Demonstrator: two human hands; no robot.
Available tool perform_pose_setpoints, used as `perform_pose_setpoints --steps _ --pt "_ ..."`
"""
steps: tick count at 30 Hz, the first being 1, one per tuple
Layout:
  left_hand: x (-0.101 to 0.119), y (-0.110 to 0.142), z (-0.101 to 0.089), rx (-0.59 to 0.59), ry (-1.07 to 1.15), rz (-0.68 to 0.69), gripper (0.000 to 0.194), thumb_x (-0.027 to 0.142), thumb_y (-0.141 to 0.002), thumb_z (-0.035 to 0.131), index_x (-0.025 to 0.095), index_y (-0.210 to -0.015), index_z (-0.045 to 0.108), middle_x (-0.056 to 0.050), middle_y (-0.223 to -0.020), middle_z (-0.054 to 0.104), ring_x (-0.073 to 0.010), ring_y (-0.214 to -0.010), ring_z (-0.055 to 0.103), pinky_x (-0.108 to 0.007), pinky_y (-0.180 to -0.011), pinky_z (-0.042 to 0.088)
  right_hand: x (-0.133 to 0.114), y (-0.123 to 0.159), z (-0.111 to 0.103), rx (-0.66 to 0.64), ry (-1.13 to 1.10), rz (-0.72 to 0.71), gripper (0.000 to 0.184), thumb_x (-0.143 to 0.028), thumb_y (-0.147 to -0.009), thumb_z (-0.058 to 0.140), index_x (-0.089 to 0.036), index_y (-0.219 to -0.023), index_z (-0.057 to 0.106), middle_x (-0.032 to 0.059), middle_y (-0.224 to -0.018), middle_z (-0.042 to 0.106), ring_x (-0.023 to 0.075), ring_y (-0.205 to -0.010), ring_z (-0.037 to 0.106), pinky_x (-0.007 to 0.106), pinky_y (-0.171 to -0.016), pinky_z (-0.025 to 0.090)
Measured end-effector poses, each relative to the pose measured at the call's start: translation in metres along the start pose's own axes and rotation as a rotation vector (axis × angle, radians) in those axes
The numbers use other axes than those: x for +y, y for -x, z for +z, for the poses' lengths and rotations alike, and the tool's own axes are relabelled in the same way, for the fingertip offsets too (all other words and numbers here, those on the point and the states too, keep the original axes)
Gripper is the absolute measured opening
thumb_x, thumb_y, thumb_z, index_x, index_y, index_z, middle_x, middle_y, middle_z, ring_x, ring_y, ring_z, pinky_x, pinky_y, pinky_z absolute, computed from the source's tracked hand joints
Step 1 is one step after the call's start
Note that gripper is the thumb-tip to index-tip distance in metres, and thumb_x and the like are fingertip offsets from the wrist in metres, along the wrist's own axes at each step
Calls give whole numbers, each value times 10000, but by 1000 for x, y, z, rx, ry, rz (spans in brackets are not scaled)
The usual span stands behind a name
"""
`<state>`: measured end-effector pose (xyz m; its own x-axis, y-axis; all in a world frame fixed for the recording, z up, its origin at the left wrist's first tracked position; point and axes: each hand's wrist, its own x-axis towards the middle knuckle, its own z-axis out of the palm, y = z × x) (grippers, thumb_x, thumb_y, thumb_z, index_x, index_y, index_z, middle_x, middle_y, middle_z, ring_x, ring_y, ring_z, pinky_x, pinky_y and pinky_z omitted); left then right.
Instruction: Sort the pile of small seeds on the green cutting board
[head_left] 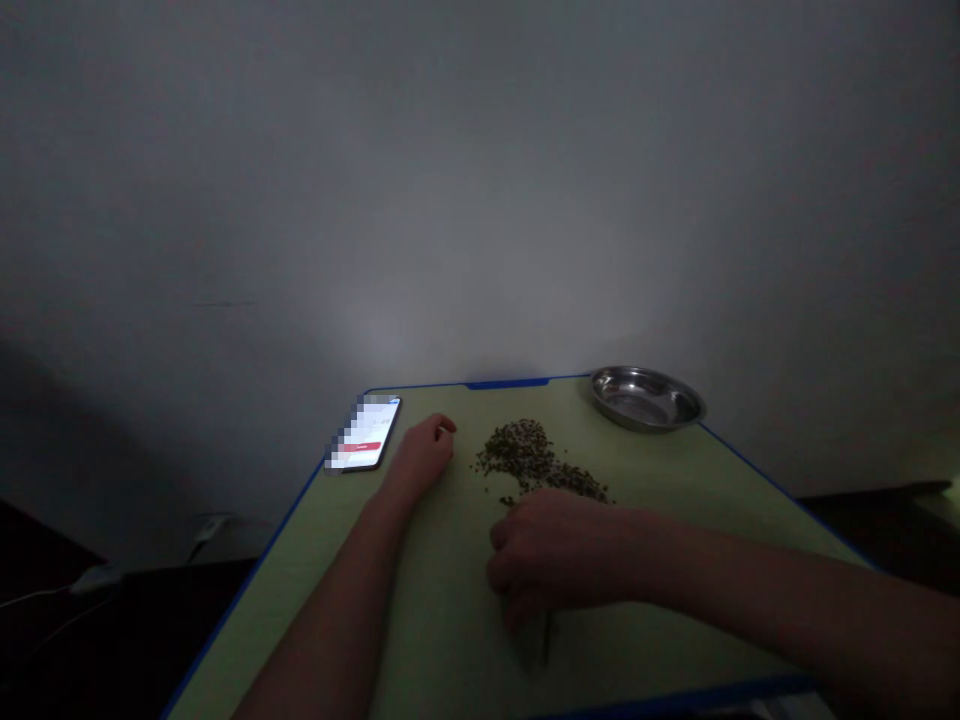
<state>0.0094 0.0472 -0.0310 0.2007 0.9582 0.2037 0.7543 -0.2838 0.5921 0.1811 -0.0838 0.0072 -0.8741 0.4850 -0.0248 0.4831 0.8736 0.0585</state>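
Note:
My left hand (427, 448) rests on the pale green table (442, 620) between the phone and a pile of small dark seed-like pieces (521, 445). Its fingers curl inward, and nothing shows in them. Just in front of the pile, my right hand (559, 550) is bent down with its fingers drawn together. Below those fingers shows a faint, see-through shape with a dark streak (546, 640), too dim to name. The right fingertips are partly hidden. Part of the pile trails right, behind the right hand.
A shallow oval metal bowl (646, 400) stands at the table's back right corner. At the left edge lies a phone (367, 440) with its screen lit. A plain wall (480, 200) rises behind the table's blue rim. White cables (94, 578) lie low on the left.

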Motion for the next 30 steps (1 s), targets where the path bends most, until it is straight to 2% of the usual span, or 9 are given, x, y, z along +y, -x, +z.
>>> perform_pose_setpoints --steps 3,7,20,25,30 --pt "-3 -2 2 -4 1 8 289 156 -732 395 175 -916 618 -17 -659 643 -126 -549 555 -231 -549 379 4 7 0 -2 -28 14 364 -480 -891 447 -214 -781 669 9 -716 644 122 -602 564 254 -469 261" --pt "-7 -3 4 -6 9 18 285 162 -737 394 177 -917 615 -13 -650 637 -120 -522 543 -228 -518 361 11 6 -2 -4 -30 68 324 -472 -869 494 -214 -813 681 17 -739 656 131 -606 573 252 -477 276" --pt "-12 -4 7 19 22 23 276 173 -751 389 177 -907 617 -15 -634 628 -127 -547 554 -230 -535 370 51 3 6 -21 -170 313 230 -415 -810 594 -229 -901 695 27 -786 704 159 -692 610 247 -588 366" --pt "-12 -4 7 3 20 18 285 175 -749 384 178 -913 617 -12 -645 630 -122 -544 549 -226 -529 363 53 5 7 2 -295 302 232 -395 -833 565 -206 -895 684 19 -761 685 135 -652 587 223 -562 357" --pt "-9 -3 6 -7 -13 24 291 166 -737 383 178 -918 611 -13 -638 625 -130 -550 549 -235 -545 366 53 7 0 32 -355 288 198 -330 -852 547 -181 -862 676 14 -732 665 113 -616 559 208 -553 353"
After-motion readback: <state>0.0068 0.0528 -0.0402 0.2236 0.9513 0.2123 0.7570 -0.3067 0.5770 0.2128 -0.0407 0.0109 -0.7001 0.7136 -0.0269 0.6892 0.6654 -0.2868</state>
